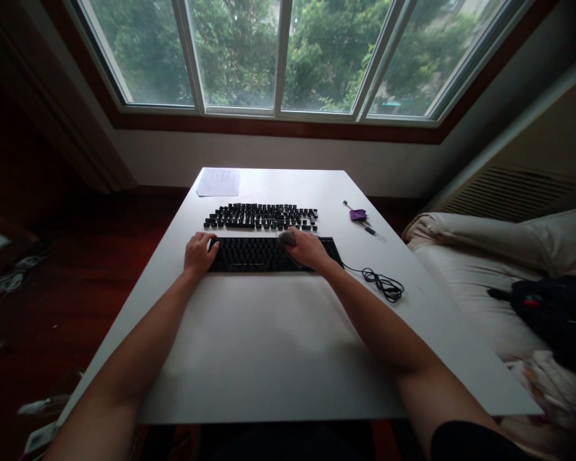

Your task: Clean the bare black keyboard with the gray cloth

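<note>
A black keyboard (249, 255) lies across the white table, and its keycaps appear to be off. At its left end, my left hand (200, 254) grips the edge, thumb on the near corner. My right hand (310, 248) is closed around a grey, rounded thing (287, 239) over the right part of the keyboard. The fingers partly cover that thing, so I cannot make out its kind. Just behind the keyboard, many loose black keycaps (259, 216) are laid out in rows.
A coiled black cable (386, 285) lies right of the keyboard. Farther back are a purple cloth or packet (358, 215) and a small wire-ended tool (372, 231). A sheet of paper (219, 182) rests at the table's far left corner. A sofa (461, 256) stands to the right.
</note>
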Demonstrator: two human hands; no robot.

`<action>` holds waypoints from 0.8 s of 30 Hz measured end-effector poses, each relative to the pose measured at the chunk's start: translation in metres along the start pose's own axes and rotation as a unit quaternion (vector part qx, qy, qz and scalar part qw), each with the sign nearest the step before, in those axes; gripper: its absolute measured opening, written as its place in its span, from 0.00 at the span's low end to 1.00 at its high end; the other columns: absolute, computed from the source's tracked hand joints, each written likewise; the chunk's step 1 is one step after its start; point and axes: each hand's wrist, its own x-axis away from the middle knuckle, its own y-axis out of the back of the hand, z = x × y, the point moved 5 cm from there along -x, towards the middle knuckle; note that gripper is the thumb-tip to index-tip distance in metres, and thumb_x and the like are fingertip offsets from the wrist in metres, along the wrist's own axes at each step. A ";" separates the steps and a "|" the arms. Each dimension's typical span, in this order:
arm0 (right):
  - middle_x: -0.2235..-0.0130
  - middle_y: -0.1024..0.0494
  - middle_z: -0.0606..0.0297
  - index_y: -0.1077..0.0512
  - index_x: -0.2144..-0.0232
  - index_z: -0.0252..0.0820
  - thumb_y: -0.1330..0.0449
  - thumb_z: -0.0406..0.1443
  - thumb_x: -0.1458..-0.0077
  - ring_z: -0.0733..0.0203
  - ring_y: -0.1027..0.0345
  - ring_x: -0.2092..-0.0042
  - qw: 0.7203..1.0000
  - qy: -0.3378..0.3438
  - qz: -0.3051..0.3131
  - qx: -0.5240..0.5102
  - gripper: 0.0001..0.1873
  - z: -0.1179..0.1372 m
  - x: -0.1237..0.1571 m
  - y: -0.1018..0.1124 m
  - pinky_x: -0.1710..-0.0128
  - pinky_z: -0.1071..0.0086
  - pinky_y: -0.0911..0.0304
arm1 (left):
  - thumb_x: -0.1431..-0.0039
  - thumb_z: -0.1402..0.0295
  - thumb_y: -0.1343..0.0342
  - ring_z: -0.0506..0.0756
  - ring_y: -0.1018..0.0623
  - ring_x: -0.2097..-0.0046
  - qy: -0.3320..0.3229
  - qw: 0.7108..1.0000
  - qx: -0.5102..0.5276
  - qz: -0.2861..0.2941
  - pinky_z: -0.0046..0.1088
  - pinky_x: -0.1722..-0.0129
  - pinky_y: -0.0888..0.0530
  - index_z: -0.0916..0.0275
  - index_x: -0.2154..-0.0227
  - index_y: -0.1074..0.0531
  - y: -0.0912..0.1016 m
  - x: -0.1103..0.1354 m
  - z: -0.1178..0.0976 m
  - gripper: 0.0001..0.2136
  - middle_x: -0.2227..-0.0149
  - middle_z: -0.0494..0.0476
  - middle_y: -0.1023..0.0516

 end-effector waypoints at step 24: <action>0.60 0.18 0.53 0.20 0.64 0.44 0.37 0.38 0.47 0.50 0.24 0.61 0.982 -0.052 0.173 0.057 0.09 -0.035 0.025 -0.012 0.63 0.65 0.35 | 0.45 0.45 0.36 0.70 0.40 0.32 -0.179 0.973 0.007 0.149 0.54 0.30 0.48 0.52 0.37 0.32 -0.019 0.022 -0.071 0.35 0.33 0.61 0.36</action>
